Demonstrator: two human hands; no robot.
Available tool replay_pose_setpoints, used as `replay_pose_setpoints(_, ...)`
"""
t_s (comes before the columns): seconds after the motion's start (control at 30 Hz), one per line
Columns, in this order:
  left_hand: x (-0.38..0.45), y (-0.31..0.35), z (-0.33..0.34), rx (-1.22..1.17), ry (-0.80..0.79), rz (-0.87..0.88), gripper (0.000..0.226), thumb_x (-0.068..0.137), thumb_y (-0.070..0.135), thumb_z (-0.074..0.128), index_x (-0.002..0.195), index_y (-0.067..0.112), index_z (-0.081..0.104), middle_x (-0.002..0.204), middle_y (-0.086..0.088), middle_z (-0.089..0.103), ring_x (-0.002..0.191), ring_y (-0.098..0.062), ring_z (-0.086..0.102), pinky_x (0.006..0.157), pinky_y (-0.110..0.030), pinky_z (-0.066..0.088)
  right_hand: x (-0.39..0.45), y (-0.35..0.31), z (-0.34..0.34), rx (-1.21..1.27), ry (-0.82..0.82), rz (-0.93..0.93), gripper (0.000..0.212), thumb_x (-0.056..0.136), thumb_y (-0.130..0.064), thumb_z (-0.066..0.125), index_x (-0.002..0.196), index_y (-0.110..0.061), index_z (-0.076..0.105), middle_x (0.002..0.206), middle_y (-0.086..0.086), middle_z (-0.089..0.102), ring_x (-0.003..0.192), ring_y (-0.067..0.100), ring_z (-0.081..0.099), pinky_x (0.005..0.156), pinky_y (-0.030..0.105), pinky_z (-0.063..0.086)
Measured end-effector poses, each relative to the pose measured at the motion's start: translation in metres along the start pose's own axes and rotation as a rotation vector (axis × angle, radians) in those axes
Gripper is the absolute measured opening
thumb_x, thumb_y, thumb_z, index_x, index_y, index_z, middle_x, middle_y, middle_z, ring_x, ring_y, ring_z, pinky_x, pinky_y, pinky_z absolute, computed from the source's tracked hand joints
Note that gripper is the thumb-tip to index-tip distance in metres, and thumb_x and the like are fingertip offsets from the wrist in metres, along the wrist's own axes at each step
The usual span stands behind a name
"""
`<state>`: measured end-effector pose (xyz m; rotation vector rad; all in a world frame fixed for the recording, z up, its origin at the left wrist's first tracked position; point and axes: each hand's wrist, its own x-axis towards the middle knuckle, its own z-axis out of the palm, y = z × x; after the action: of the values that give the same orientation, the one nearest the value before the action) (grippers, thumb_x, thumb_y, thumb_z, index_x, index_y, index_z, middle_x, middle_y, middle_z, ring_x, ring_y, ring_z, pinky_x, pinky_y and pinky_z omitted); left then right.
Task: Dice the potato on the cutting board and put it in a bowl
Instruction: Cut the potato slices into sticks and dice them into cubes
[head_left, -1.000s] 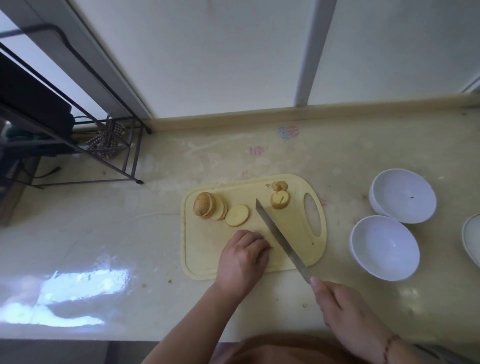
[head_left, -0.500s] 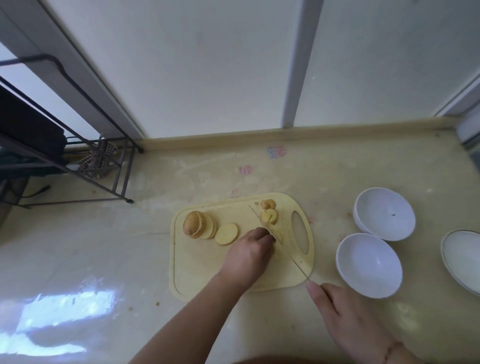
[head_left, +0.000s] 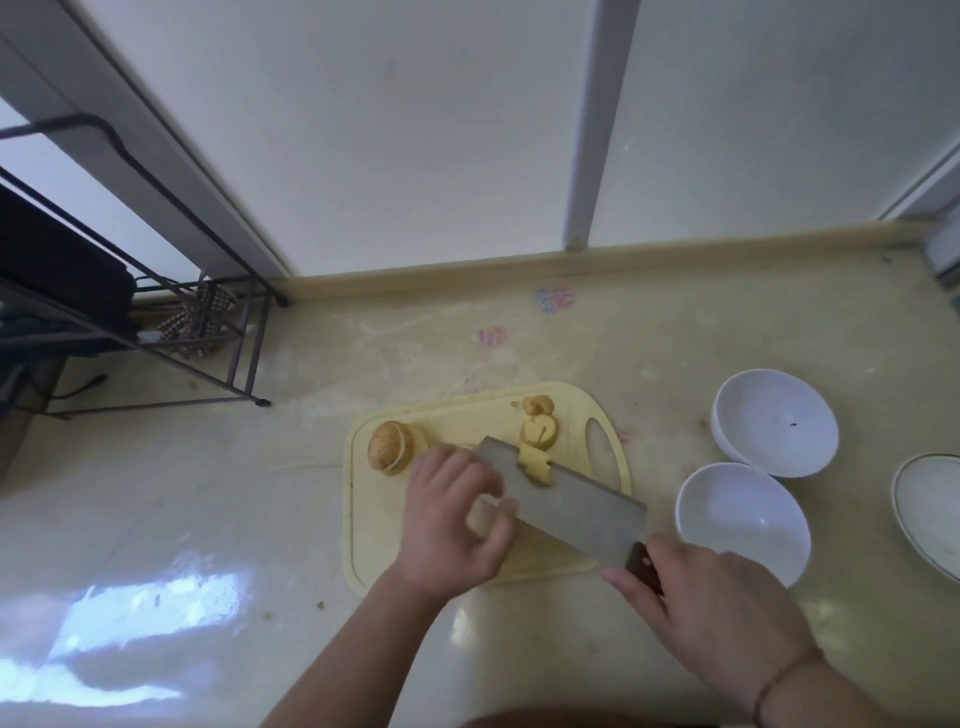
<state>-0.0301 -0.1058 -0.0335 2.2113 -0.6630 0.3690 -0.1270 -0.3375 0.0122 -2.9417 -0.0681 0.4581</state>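
Note:
A yellow cutting board lies on the counter. On its left end leans a stack of potato slices. Two cut potato pieces sit near the board's handle hole. My right hand grips the dark handle of a cleaver, whose broad blade lies nearly flat over the board. A small pile of cut potato rests on the blade's far end. My left hand, blurred, is beside the blade's left edge with bent fingers and holds nothing that I can see. A white bowl stands right of the board.
A second white bowl stands behind the first, and a third dish is cut off at the right edge. A black wire rack stands at the back left. The wall runs along the counter's far side.
The cleaver has turned from edge-down to nearly flat, now with cut potato on its blade. My left hand has shifted from over the potato to the blade's left side.

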Motion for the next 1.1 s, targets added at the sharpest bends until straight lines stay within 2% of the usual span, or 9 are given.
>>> replay_pose_setpoints(0.1,0.023,-0.002,0.008,0.247,-0.366,0.008,0.022,0.079,0.04,0.064,0.068,0.024,0.055,0.07,0.012,0.053,0.074,-0.015,0.051,0.071,-0.034,0.042,0.008,0.002,0.004,-0.057,0.025,-0.05,0.094,0.062,-0.073,-0.037,0.088,-0.031,0.044,0.076,-0.006,0.065,0.062,0.011,0.065,0.041,0.027,0.029)
replay_pose_setpoints(0.23,0.036,-0.008,0.022,0.268,-0.508,-0.142,0.021,0.085,0.042,0.061,0.075,0.024,0.06,0.076,0.01,0.058,0.077,-0.017,0.055,0.075,-0.036,0.045,0.015,-0.003,-0.001,-0.13,0.085,-0.086,0.083,0.077,-0.071,-0.016,0.096,-0.028,0.052,0.082,-0.004,0.068,0.068,0.015,0.068,0.046,0.032,0.031)
replay_pose_setpoints(0.33,0.043,-0.007,0.029,0.258,-0.459,-0.187,0.019,0.087,0.038,0.063,0.078,0.022,0.063,0.079,0.008,0.061,0.08,-0.018,0.056,0.076,-0.035,0.045,0.018,-0.009,-0.007,-0.108,0.062,-0.071,0.079,0.078,-0.07,-0.012,0.102,-0.029,0.05,0.09,-0.005,0.068,0.075,0.016,0.069,0.049,0.033,0.032)
replay_pose_setpoints(0.47,0.05,-0.009,0.039,0.253,-0.384,-0.225,0.014,0.088,0.03,0.064,0.09,0.019,0.073,0.09,0.003,0.068,0.088,-0.023,0.06,0.08,-0.036,0.047,0.013,-0.003,0.0,-0.104,0.091,-0.004,0.073,0.091,-0.069,0.008,0.062,-0.022,0.056,0.041,-0.003,0.05,0.026,0.016,0.046,0.038,0.018,0.013)
replay_pose_setpoints(0.57,0.052,-0.012,0.036,0.178,-0.365,-0.203,0.019,0.086,0.022,0.066,0.1,0.015,0.076,0.096,-0.001,0.071,0.09,-0.026,0.063,0.082,-0.041,0.053,0.006,0.001,0.003,-0.105,0.191,-0.052,0.066,0.09,-0.067,0.02,0.056,-0.019,0.053,0.034,-0.003,0.042,0.02,0.017,0.038,0.04,0.014,0.009)
replay_pose_setpoints(0.73,0.032,-0.007,0.002,0.002,0.173,-0.336,0.012,0.089,0.006,0.061,0.097,0.009,0.07,0.093,0.005,0.061,0.078,-0.009,0.056,0.07,-0.017,0.046,-0.02,0.01,-0.012,-0.013,0.14,0.034,0.069,0.091,-0.072,0.011,0.056,-0.027,0.049,0.034,-0.006,0.042,0.022,0.009,0.038,0.038,0.014,-0.001)
replay_pose_setpoints(0.8,0.012,-0.007,-0.004,-0.016,0.251,-0.339,0.012,0.089,0.01,0.056,0.095,0.007,0.066,0.091,0.005,0.058,0.077,-0.009,0.054,0.069,-0.018,0.044,-0.031,0.015,-0.018,0.077,0.064,0.143,0.062,0.081,-0.082,0.002,0.061,-0.037,0.04,0.042,-0.012,0.04,0.033,0.007,0.038,0.034,0.012,0.013)
replay_pose_setpoints(0.93,-0.022,-0.007,0.016,0.092,-0.181,-0.125,0.029,0.089,0.028,0.061,0.113,0.012,0.065,0.11,-0.004,0.061,0.095,-0.021,0.062,0.078,-0.03,0.054,-0.044,0.032,-0.014,0.293,0.127,0.303,0.087,0.051,-0.098,-0.01,0.063,-0.032,0.045,0.051,-0.001,0.057,0.049,0.011,0.056,0.05,0.026,0.047)
replay_pose_setpoints(1.1,-0.02,-0.006,0.051,0.131,-0.375,0.05,0.026,0.091,0.024,0.057,0.111,0.012,0.069,0.112,-0.008,0.063,0.086,-0.028,0.063,0.073,-0.034,0.055,-0.031,0.03,-0.016,0.356,0.12,0.326,0.087,0.053,-0.099,-0.004,0.055,-0.024,0.041,0.041,0.002,0.048,0.044,0.015,0.051,0.045,0.027,0.039)
